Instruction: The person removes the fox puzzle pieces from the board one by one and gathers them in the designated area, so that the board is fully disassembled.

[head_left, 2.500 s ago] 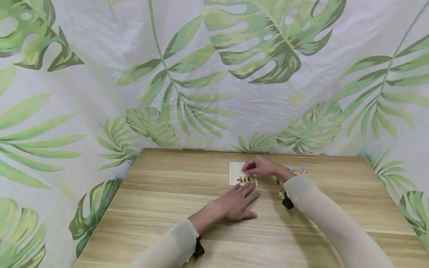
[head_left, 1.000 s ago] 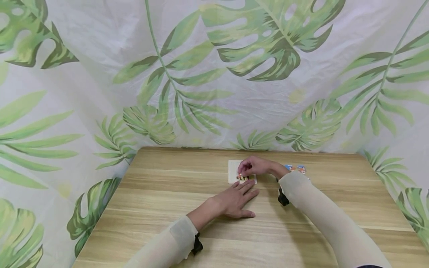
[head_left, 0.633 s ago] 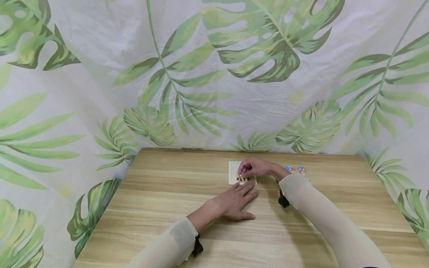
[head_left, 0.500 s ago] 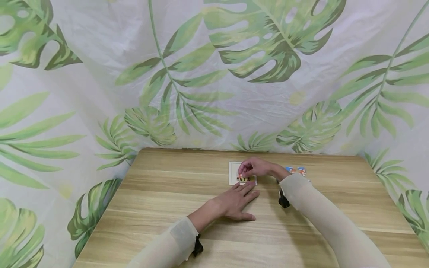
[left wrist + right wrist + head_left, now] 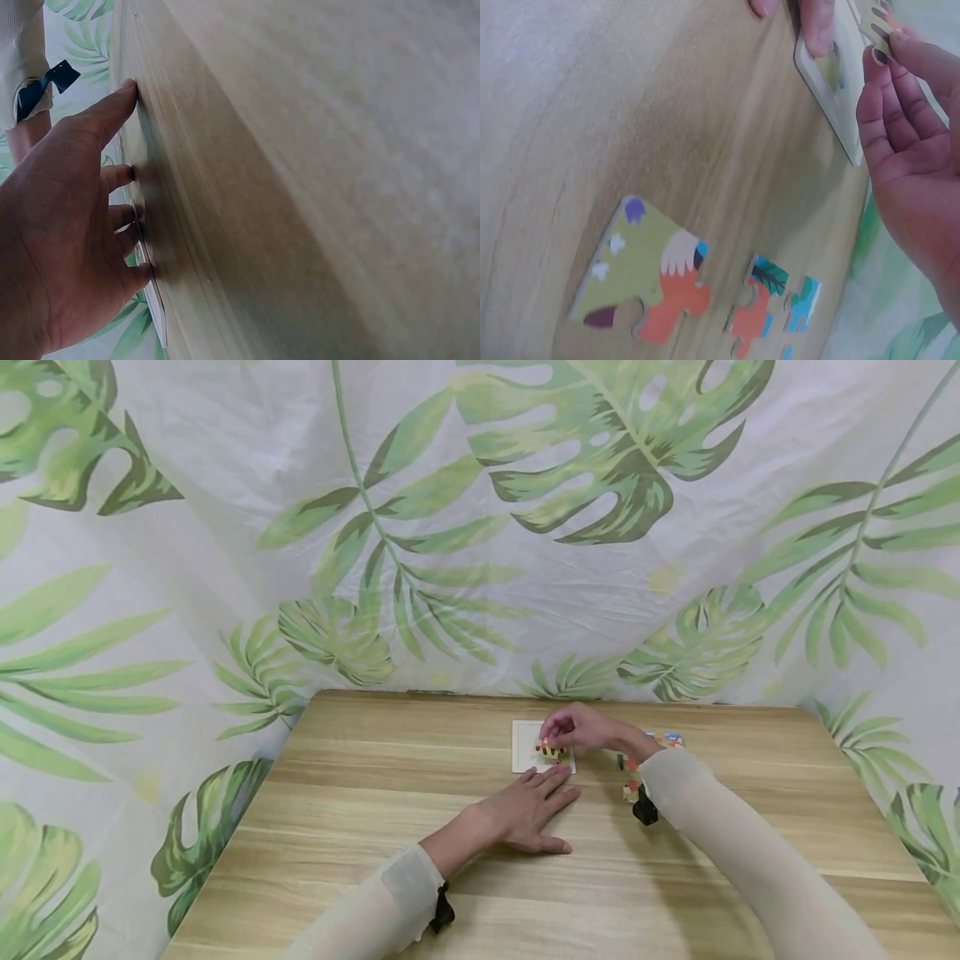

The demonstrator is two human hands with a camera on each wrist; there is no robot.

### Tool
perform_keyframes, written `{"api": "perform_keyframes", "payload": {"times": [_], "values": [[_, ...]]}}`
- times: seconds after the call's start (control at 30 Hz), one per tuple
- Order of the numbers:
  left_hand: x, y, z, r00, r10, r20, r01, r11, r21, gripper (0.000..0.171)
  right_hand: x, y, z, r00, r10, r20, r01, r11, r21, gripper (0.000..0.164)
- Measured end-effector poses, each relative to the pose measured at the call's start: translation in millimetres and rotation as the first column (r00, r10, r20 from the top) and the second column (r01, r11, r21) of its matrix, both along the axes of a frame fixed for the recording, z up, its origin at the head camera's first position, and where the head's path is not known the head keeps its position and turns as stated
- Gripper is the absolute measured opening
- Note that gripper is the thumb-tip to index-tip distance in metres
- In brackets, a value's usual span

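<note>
White puzzle tray (image 5: 525, 745) on wooden table (image 5: 360, 827), right hand (image 5: 581, 728) pinching striped puzzle piece (image 5: 552, 749) above tray, left hand (image 5: 528, 812) flat (fingertips at tray's near edge), loose puzzle pieces (image 5: 649, 274) beside.

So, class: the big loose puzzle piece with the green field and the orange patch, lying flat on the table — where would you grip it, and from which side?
The large puzzle piece lies flat on the table, so nothing can close round it from above. Probably best: pinch its long straight green edge, coming from the open table side, thumb sliding under. The smaller pieces crowd its orange knobbed end.
</note>
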State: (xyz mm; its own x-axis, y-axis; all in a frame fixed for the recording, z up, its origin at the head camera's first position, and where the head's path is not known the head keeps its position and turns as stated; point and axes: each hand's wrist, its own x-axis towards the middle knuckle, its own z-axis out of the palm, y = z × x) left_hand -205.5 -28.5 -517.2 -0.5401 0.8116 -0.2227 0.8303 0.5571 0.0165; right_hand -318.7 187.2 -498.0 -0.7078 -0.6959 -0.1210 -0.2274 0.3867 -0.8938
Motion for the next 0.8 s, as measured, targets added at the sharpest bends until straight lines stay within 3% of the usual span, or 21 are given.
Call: {"api": "perform_keyframes", "payload": {"times": [0.3,0.57,0.8], "values": [[0.2,1,-1.1,1.000,0.006,-0.007,-0.006,1.000,-0.002,0.091,6.6,11,8.5,1.000,-0.022,-0.007,0.022,1.000,-0.002,0.014],[0.7,1,-1.3,1.000,0.009,-0.016,-0.009,1.000,-0.002,0.092,17.0,22,16.7,1.000,0.010,-0.003,-0.010,1.000,-0.022,0.015],[1.1,1,-1.1,1.000,0.008,-0.021,-0.008,1.000,-0.003,0.092,25.4,34,15.9,1.000,-0.003,0.011,0.003,1.000,-0.014,0.017]]}}
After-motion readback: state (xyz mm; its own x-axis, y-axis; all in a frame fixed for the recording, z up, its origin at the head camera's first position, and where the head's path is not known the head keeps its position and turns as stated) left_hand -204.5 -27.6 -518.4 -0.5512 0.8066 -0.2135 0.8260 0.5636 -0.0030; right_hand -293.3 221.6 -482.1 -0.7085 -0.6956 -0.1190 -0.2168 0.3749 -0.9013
